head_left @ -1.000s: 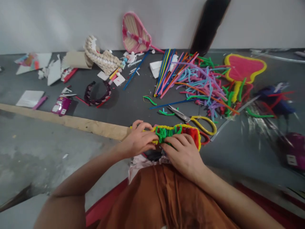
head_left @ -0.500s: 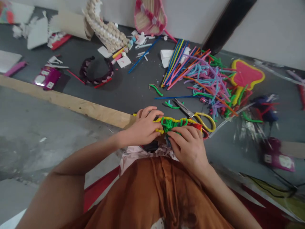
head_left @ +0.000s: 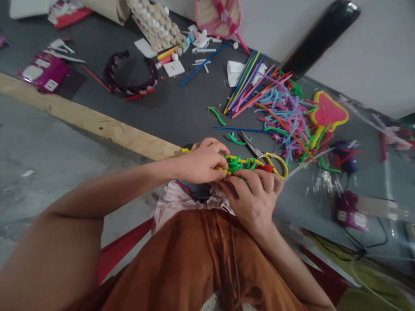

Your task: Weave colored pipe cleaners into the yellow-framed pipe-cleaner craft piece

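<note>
Between my hands, at the table's near edge, is a pipe cleaner craft (head_left: 237,163) with a yellow twisted border, green pieces in its middle and red at its right end. My left hand (head_left: 204,162) is closed over its left part, fingers bent down on the yellow edge. From the right, my right hand (head_left: 256,194) pinches its lower edge, thumb below and fingers curled above. Parts of the craft are hidden under both hands. Scissors (head_left: 257,151) with yellow handles lie open just behind it. A cut green pipe cleaner (head_left: 237,139) lies near the blades.
A heap of coloured pipe cleaners (head_left: 282,112) covers the table's back right, beside a pink and yellow fan shape (head_left: 329,113). A dark headband (head_left: 129,93) and a purple packet (head_left: 45,72) lie left. A black cylinder (head_left: 320,36) leans at the wall.
My head view has shifted, so the table items sit differently. My right hand has turned and its fingers curl more over the craft's lower edge. My left hand keeps its hold.
</note>
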`<state>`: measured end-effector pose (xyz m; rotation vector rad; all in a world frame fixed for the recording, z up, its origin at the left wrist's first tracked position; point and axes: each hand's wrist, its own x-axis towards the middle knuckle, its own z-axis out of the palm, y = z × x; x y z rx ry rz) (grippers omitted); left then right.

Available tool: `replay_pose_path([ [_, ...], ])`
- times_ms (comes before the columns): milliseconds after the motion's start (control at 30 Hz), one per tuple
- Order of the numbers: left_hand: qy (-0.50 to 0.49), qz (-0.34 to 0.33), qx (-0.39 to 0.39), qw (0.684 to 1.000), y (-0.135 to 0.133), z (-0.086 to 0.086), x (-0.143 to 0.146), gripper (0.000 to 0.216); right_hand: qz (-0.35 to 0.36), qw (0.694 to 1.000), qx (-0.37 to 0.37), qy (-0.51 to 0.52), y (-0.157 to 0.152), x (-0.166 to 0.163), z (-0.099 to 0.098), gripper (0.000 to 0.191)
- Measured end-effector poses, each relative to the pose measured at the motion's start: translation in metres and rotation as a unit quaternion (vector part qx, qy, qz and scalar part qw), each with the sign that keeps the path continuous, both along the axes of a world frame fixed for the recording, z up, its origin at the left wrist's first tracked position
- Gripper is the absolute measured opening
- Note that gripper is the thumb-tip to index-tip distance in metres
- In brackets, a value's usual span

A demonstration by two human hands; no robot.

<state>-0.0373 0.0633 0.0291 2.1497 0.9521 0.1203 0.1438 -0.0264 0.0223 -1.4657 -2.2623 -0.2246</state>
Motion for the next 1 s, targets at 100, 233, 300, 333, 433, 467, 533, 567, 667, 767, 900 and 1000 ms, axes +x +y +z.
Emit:
replay_pose_path([
  [100, -0.007, 0.001, -0.003, 1.0, 0.001, 0.003, 0.002, 0.021, 0.0, 1.0, 0.01, 0.011, 0.001, 0.0, 0.003, 0.001],
  [233, 0.004, -0.002, -0.027, 1.0, 0.003, 0.006, 0.001, 0.019, 0.002, 1.0, 0.024, 0.013, 0.002, 0.003, 0.005, 0.001],
  [300, 0.004, -0.007, -0.033, 0.999, 0.004, 0.004, 0.0, 0.02, 0.006, 1.0, 0.016, 0.01, 0.002, 0.004, 0.004, 0.003],
  [333, -0.001, -0.009, -0.031, 0.999, 0.004, 0.002, -0.001, 0.02, 0.007, 1.0, 0.011, 0.009, 0.002, 0.005, 0.003, 0.004],
  [433, -0.018, -0.008, -0.014, 1.0, 0.003, -0.003, -0.001, 0.021, 0.007, 1.0, 0.014, 0.016, 0.001, 0.005, 0.0, 0.007],
  [467, -0.021, -0.005, -0.01, 1.0, 0.002, -0.005, -0.002, 0.02, 0.008, 1.0, 0.015, 0.018, 0.0, 0.005, -0.002, 0.007],
  [533, -0.023, 0.0, -0.007, 1.0, 0.001, -0.008, -0.002, 0.02, 0.015, 1.0, 0.012, 0.018, -0.001, 0.005, -0.004, 0.006],
  [567, -0.024, 0.0, -0.008, 1.0, 0.001, -0.008, -0.002, 0.02, 0.02, 1.0, 0.013, 0.019, -0.001, 0.006, -0.005, 0.005],
  [667, -0.025, 0.001, -0.011, 1.0, -0.002, -0.009, -0.002, 0.02, 0.027, 0.999, 0.011, 0.021, -0.001, 0.006, -0.007, 0.005],
  [767, -0.019, 0.004, 0.0, 1.0, -0.005, -0.01, -0.002, 0.02, 0.025, 0.999, -0.001, 0.02, -0.002, 0.005, -0.007, 0.005],
  [900, -0.019, 0.012, 0.038, 0.999, -0.009, -0.012, 0.0, 0.02, 0.027, 0.999, -0.03, 0.025, -0.002, 0.005, -0.007, 0.008],
  [1000, -0.019, 0.011, 0.024, 0.999, -0.009, -0.015, 0.0, 0.021, 0.037, 0.998, -0.042, 0.015, -0.003, 0.007, -0.008, 0.01],
])
